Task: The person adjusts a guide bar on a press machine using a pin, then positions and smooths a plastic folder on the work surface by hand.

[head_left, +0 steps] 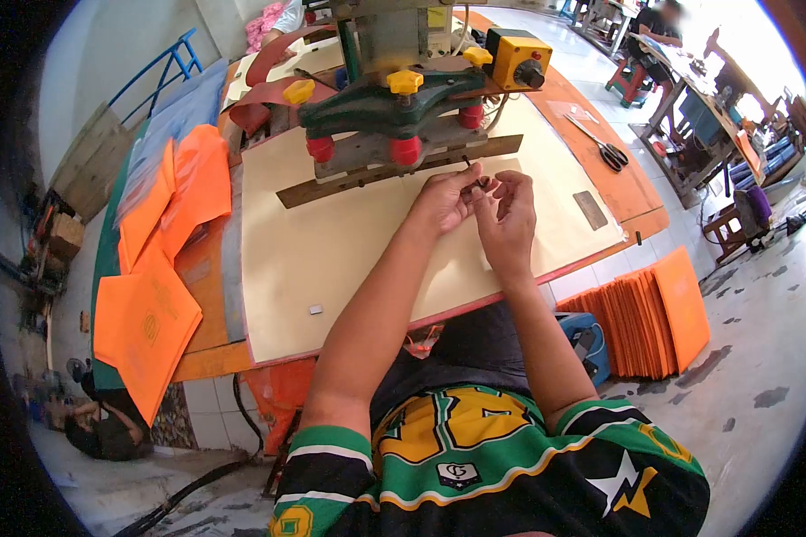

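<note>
My left hand (pixel 445 199) and my right hand (pixel 508 210) are close together in front of the press, over the cream sheet (pixel 331 268). Small dark pieces show at the fingers of both hands, too small to name. The fingers of each hand are bent and closed. Just behind them a long metal bar (pixel 322 190) lies under the press head (pixel 394 116), which has yellow knobs and red feet. Part of the bar is hidden by my left hand.
Black-handled scissors (pixel 613 157) and a grey metal plate (pixel 589 210) lie at the right. Orange folders (pixel 148 327) are at the left; a stack of orange folders (pixel 636 313) stands at the lower right. A yellow control box (pixel 516 61) is beside the press. Other people sit farther off.
</note>
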The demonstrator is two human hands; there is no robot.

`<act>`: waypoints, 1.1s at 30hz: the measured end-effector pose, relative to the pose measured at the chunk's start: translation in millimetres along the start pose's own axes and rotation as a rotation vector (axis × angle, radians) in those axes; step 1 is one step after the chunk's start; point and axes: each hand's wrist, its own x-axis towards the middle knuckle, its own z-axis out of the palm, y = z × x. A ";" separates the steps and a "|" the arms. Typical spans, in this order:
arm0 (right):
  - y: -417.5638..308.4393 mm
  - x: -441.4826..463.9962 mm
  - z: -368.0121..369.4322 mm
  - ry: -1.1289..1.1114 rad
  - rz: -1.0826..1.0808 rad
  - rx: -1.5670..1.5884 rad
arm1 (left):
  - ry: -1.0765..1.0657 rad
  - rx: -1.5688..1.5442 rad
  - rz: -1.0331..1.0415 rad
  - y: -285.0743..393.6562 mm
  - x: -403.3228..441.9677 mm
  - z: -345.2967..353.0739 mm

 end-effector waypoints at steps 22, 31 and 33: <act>20.8 15.7 -3.7 -0.237 0.434 0.407 | -0.034 -0.077 -0.070 2.3 -0.9 -6.0; 9.1 5.0 0.1 -0.016 0.156 0.000 | -0.086 -0.057 0.044 -7.3 7.4 -6.8; 1.2 2.9 1.0 -0.020 0.139 -0.005 | -0.085 -0.014 0.035 -7.6 8.1 -7.9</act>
